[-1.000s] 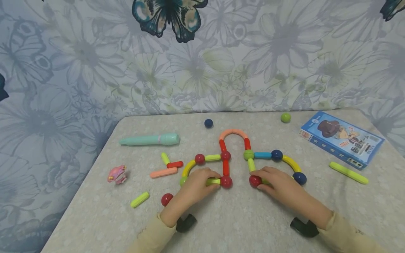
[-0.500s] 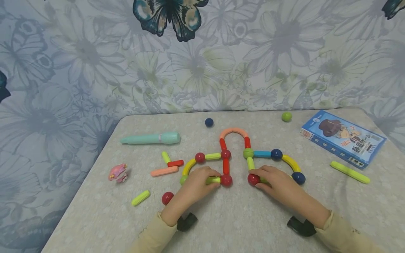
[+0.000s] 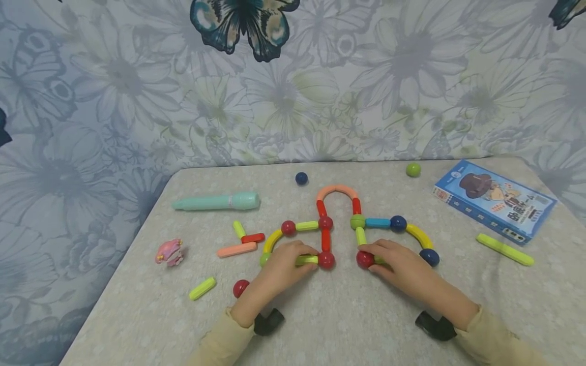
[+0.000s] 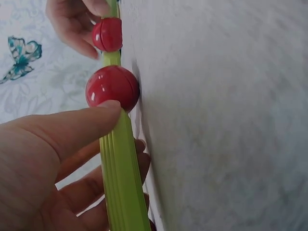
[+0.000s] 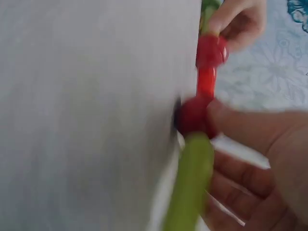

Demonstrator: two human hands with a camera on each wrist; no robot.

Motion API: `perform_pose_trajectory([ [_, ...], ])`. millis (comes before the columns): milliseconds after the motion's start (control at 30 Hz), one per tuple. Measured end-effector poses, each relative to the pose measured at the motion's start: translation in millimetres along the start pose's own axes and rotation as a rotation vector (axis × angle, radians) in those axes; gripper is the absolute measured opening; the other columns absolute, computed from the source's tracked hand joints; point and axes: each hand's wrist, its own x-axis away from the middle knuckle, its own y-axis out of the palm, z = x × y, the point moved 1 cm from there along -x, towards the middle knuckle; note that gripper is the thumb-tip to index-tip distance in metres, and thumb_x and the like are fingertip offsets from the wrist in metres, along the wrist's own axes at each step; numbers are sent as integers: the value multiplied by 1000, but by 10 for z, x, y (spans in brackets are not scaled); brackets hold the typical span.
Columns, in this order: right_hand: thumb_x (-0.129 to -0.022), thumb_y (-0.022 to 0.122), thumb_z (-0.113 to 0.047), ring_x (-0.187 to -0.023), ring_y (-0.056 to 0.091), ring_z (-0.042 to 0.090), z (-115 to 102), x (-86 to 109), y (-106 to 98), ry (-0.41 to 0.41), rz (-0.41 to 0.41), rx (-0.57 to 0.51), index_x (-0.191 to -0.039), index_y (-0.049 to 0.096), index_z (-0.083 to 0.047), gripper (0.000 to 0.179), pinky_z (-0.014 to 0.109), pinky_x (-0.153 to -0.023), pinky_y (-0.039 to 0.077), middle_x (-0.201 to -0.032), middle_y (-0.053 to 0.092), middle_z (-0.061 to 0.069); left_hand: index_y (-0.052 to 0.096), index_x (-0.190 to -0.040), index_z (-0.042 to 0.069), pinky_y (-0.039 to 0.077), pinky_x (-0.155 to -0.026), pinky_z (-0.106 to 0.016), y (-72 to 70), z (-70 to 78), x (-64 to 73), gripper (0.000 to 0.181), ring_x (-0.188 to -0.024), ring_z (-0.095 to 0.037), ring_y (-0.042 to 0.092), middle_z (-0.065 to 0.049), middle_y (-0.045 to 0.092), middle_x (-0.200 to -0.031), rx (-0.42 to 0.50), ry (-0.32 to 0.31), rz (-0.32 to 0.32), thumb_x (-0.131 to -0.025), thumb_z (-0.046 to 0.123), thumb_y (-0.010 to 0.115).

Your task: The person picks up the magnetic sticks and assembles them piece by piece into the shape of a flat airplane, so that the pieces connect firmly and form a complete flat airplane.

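Note:
A magnetic stick-and-ball shape lies on the table, two rounded loops joined at the top by an orange arch (image 3: 337, 188). My left hand (image 3: 285, 267) grips the yellow-green stick (image 4: 122, 173) along the left loop's lower edge, thumb tip at its red ball (image 3: 326, 261). My right hand (image 3: 403, 262) pinches the red ball (image 3: 365, 260) at the right loop's lower inner corner. A gap separates these two balls. In the left loop are a red stick (image 3: 326, 240) and a yellow curved stick (image 3: 272, 240); the right has a light-blue stick (image 3: 377, 222) and dark-blue ball (image 3: 429, 257).
Loose at left are an orange stick (image 3: 236, 249), a short green stick (image 3: 203, 288), a red ball (image 3: 240, 288) by my left wrist and a pink figurine (image 3: 169, 252). A mint-green tube (image 3: 217, 201) lies behind. To the right are a blue box (image 3: 494, 199) and a long green stick (image 3: 505, 249).
My right hand and its red ball have shifted slightly left, and the right loop has come along, narrowing the gap between the lower red balls. My left hand has kept its hold.

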Motion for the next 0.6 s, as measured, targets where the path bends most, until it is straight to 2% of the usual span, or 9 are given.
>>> perform_pose_trajectory([
  [67,-85,70,-14,-107,54,25,74,75,-114,-23,54,-26,-127,58,-12,44,46,-85,46,-118,59,5,71,-106,14,46,-73,-26,0,-11,1,25,-81,-7,55,8,64,-92,10,9,1,-82,19,74],
  [167,-83,71,-7,-100,57,25,322,255,-391,-33,207,2,-124,58,-7,43,43,-77,49,-114,61,9,71,-106,15,46,-74,-26,3,-15,-1,24,-81,-7,55,8,64,-92,18,20,6,-82,20,74],
  [233,-80,72,-3,-88,60,29,575,406,-574,30,311,84,-118,60,-2,40,41,-65,50,-106,63,16,71,-105,15,46,-74,-26,6,-14,-8,24,-81,-7,55,9,64,-92,16,16,6,-83,21,74],
  [267,-80,72,-4,-83,60,32,711,486,-651,101,323,123,-117,59,0,39,44,-62,49,-101,63,19,71,-105,15,46,-74,-27,7,-13,-10,24,-81,-8,55,9,64,-92,14,12,6,-82,21,74],
  [333,-80,71,-6,-84,57,42,982,646,-751,265,286,202,-114,58,7,38,50,-64,47,-100,59,29,71,-105,16,46,-74,-27,5,-9,-14,23,-82,-7,55,9,64,-92,9,-2,6,-82,22,74],
  [433,-80,71,-10,-90,49,53,1309,843,-792,467,115,290,-108,56,14,40,62,-70,40,-100,53,37,72,-104,16,46,-75,-28,5,-9,-14,23,-82,-8,55,10,64,-92,5,-14,4,-82,22,74],
  [500,-78,72,-10,-93,46,55,1453,923,-761,513,47,323,-104,56,16,41,64,-74,38,-101,51,38,72,-105,16,46,-75,-28,3,-11,-10,23,-83,-8,55,10,65,-92,8,-17,3,-82,22,74],
  [600,-74,75,-7,-88,48,53,1563,969,-694,514,56,347,-100,57,17,39,62,-73,39,-97,52,37,71,-105,15,46,-76,-29,4,-14,-6,23,-83,-8,55,9,65,-93,16,-18,2,-83,21,74],
])
